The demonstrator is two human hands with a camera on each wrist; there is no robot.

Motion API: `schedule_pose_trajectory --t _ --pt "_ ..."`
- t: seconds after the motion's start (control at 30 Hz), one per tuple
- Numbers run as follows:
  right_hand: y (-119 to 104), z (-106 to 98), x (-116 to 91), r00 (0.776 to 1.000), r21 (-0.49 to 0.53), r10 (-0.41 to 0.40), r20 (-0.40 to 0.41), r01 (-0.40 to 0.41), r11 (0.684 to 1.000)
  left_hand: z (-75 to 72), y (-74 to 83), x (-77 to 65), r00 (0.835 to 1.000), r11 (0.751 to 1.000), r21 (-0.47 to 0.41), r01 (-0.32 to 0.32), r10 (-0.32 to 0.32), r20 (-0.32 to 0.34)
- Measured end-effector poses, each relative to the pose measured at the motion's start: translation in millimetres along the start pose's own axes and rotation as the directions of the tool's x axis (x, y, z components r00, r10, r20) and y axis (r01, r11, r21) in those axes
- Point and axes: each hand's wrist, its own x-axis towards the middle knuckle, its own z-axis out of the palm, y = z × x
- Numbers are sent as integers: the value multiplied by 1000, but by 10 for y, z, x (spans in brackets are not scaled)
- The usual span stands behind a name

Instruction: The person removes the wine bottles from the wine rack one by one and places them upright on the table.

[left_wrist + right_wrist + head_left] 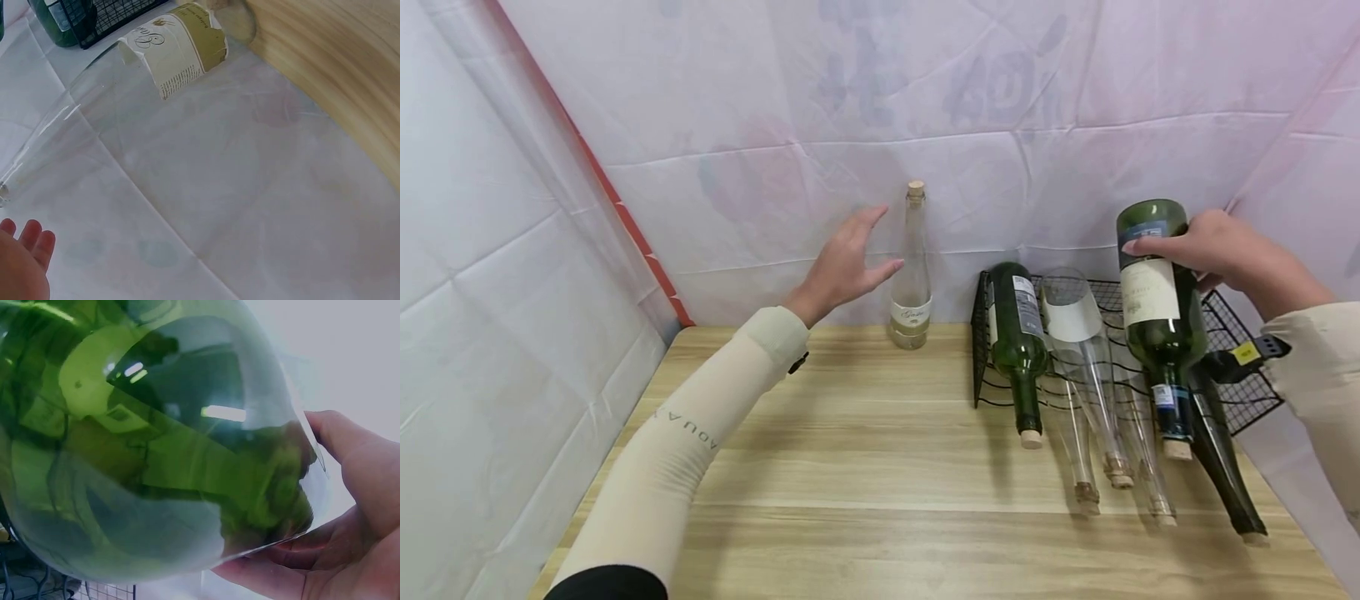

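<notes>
Grasped near its base by the person's right hand (1228,250), a green bottle (1152,292) tilts neck-down over a wire rack; that high grip probably leaves its neck free to point forward. Whether the wires bear any of its weight cannot be told. The left hand (841,267), released and holding nothing, spreads thumb from fingers just beside a clear bottle (912,287), a gap that seems suited to its slender body; contact cannot be made out.

White sheeting (760,192) hangs behind a wood-grain table (820,492). At the right, the black wire rack (980,350) carries a second green bottle (1019,321), several clear bottles (1093,379) and a dark bottle (1221,462), all sloping neck-forward, presumably because its wavy wires cradle round bodies. The clear bottle stands upright near the table's back edge, steady on its base, a cork (916,188) stopping its mouth.
</notes>
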Motion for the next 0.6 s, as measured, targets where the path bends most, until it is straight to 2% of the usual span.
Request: schedule_pose_trajectory --t 0.13,0.3,0.6 --pt "-47 -22 3 1000 6 2 -4 -2 1000 -14 38 -14 997 996 34 -79 80 -16" --pt "-126 -44 -12 1000 25 6 -1 -6 1000 -16 106 -16 982 981 64 -182 184 -29" --pt "-248 -60 -46 1000 26 -14 -7 14 1000 0 237 17 956 952 94 -291 293 0"
